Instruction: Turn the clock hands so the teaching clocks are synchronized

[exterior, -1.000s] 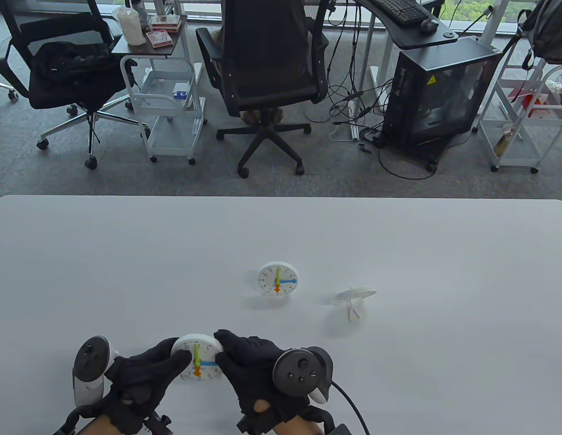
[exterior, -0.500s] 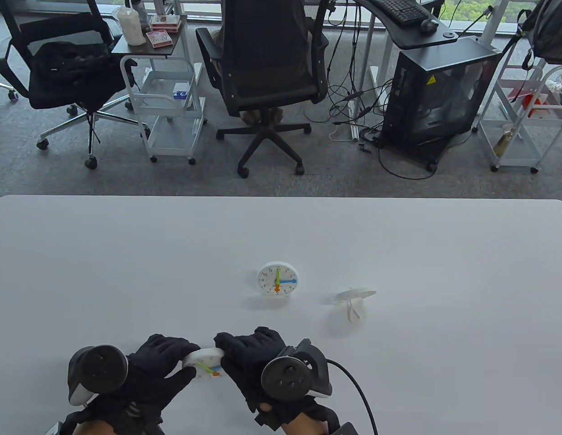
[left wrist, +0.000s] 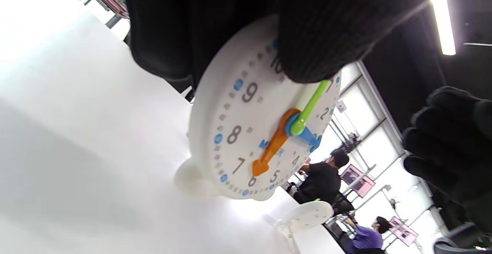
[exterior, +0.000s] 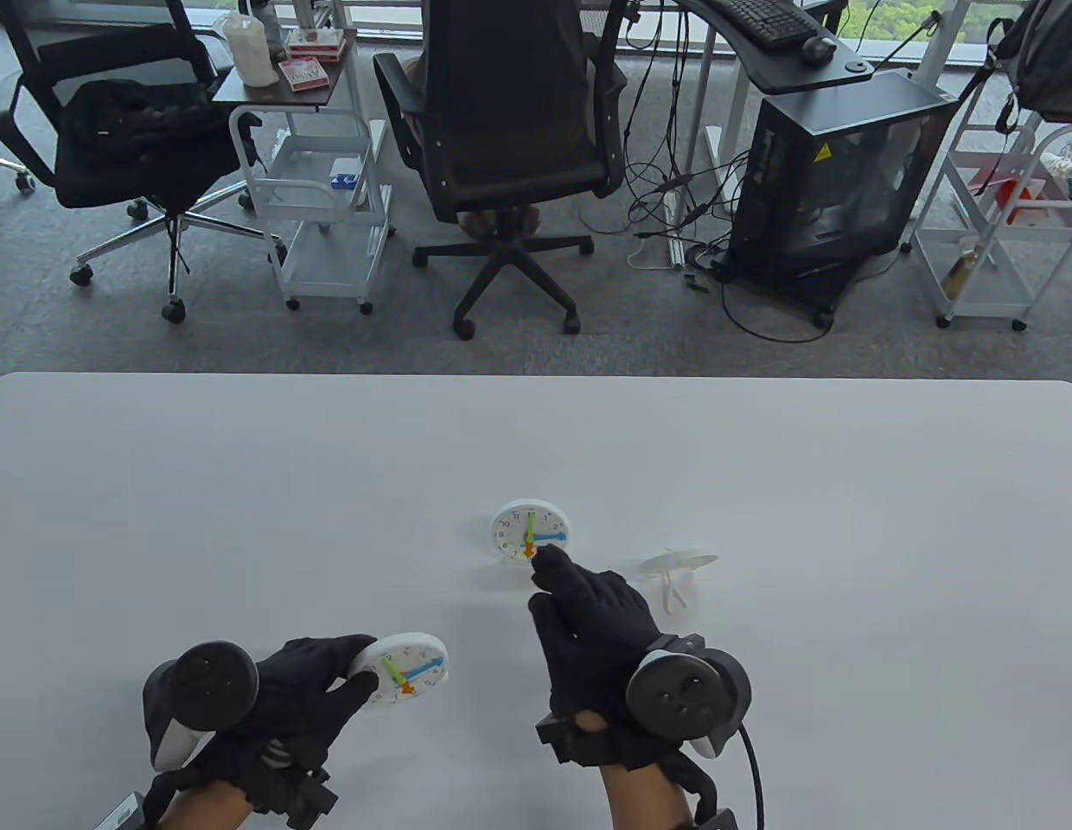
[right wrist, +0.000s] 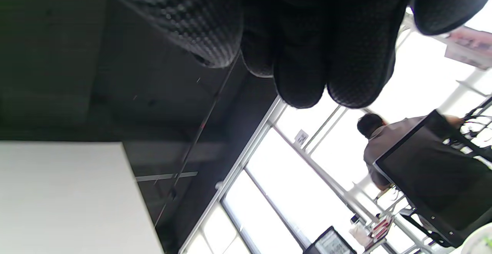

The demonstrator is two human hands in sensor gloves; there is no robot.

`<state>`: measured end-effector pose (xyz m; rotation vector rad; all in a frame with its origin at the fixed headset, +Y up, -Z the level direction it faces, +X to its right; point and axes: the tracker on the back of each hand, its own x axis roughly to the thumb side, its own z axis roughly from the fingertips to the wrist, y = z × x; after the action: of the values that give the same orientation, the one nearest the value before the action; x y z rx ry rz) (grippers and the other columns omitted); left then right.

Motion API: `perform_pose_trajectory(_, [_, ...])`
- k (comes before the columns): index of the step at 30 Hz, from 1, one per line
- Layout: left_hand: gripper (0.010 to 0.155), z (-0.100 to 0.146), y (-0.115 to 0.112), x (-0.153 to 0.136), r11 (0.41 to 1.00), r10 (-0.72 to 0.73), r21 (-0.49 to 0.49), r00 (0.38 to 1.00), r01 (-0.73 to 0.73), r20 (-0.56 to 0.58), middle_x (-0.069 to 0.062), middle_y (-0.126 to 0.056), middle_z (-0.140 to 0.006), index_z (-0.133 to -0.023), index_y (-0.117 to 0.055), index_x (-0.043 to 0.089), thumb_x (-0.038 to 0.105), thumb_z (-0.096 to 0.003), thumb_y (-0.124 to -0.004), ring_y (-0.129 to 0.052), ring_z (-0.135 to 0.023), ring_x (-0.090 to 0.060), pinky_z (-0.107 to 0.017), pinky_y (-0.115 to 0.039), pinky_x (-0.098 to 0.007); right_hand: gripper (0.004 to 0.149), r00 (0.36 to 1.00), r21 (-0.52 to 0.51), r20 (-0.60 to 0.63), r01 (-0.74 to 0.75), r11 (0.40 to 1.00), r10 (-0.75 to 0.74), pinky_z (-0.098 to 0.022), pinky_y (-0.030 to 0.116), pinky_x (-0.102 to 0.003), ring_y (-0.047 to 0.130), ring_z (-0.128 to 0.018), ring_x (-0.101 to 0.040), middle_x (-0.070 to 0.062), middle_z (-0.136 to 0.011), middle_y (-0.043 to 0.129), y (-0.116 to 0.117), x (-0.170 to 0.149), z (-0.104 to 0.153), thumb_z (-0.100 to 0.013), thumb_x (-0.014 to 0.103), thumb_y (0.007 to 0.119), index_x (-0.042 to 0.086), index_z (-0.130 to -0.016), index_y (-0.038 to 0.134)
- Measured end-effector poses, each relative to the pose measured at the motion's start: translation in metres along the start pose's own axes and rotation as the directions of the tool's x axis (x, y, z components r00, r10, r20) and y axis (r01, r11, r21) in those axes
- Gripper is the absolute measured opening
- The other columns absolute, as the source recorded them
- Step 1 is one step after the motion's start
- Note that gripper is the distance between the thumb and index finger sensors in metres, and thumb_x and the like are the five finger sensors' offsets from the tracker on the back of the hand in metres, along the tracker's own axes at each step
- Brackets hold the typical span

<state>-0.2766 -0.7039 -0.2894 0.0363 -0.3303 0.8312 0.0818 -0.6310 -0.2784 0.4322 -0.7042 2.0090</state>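
Three white teaching clocks are on the white table (exterior: 242,484). My left hand (exterior: 361,666) grips the near clock (exterior: 404,667) by its left rim and holds it tilted; its green hand points up-left, blue right, orange down. The left wrist view shows this clock (left wrist: 250,131) with my fingers over its top. The middle clock (exterior: 529,531) stands upright with green at 12, blue at 3, orange at 6. My right hand (exterior: 549,566) holds nothing, its fingertips just below that clock's face. The third clock (exterior: 679,566) stands facing away on its stand.
Office chairs (exterior: 501,130), white carts (exterior: 320,199) and a black computer case (exterior: 839,173) stand on the carpet beyond the table's far edge. A cable (exterior: 752,778) trails from my right wrist tracker.
My right hand has let go of the near clock and moved up and right to the middle clock. My left hand now holds the near clock alone, turned and tilted to the right.
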Motion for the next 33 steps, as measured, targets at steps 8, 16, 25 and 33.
perform_pose_trajectory(8, [0.049,-0.054,-0.012,-0.019,0.994,-0.101,0.022,0.983,0.105,-0.15,-0.011,-0.103,-0.083,-0.088,-0.087,0.016,0.04,-0.0457,-0.093,-0.095,-0.078,-0.044,-0.062,-0.054,-0.073,0.052,0.99,-0.034,-0.129,0.045,0.998,-0.049,-0.048,0.068,-0.07,0.097,-0.062,-0.045,-0.019,-0.077,0.093,-0.003,-0.025,0.001,-0.052,0.033,0.078,-0.002,-0.09,0.081])
perform_pose_trajectory(16, [0.05,-0.107,-0.027,-0.033,0.996,-0.067,0.041,0.966,0.08,-0.249,-0.012,-0.101,-0.085,-0.093,-0.082,0.016,0.035,-0.0464,-0.091,-0.094,-0.08,-0.044,-0.062,-0.054,-0.074,0.052,0.989,-0.034,-0.132,0.056,0.998,-0.06,-0.049,0.069,-0.069,0.098,-0.062,-0.044,-0.019,-0.076,0.094,-0.003,-0.025,-0.001,-0.052,0.033,0.078,-0.002,-0.09,0.081])
perform_pose_trajectory(25, [0.052,-0.134,-0.027,-0.042,0.995,-0.055,0.063,0.962,0.075,-0.266,-0.01,-0.1,-0.087,-0.097,-0.078,0.023,0.031,-0.0469,-0.089,-0.092,-0.083,-0.043,-0.062,-0.051,-0.075,0.052,0.989,-0.048,-0.123,0.074,0.996,-0.079,-0.049,0.069,-0.069,0.098,-0.062,-0.044,-0.018,-0.076,0.094,-0.004,-0.021,-0.004,-0.052,0.033,0.077,-0.002,-0.09,0.081])
perform_pose_trajectory(33, [0.051,-0.153,-0.036,-0.038,0.996,-0.077,0.028,0.958,0.088,-0.277,-0.009,-0.097,-0.091,-0.097,-0.078,0.026,0.029,-0.0476,-0.086,-0.088,-0.086,-0.044,-0.063,-0.05,-0.075,0.052,0.989,-0.047,-0.116,0.083,0.995,-0.088,-0.049,0.069,-0.069,0.098,-0.062,-0.044,-0.018,-0.076,0.094,-0.003,-0.02,-0.004,-0.052,0.033,0.077,-0.002,-0.09,0.081])
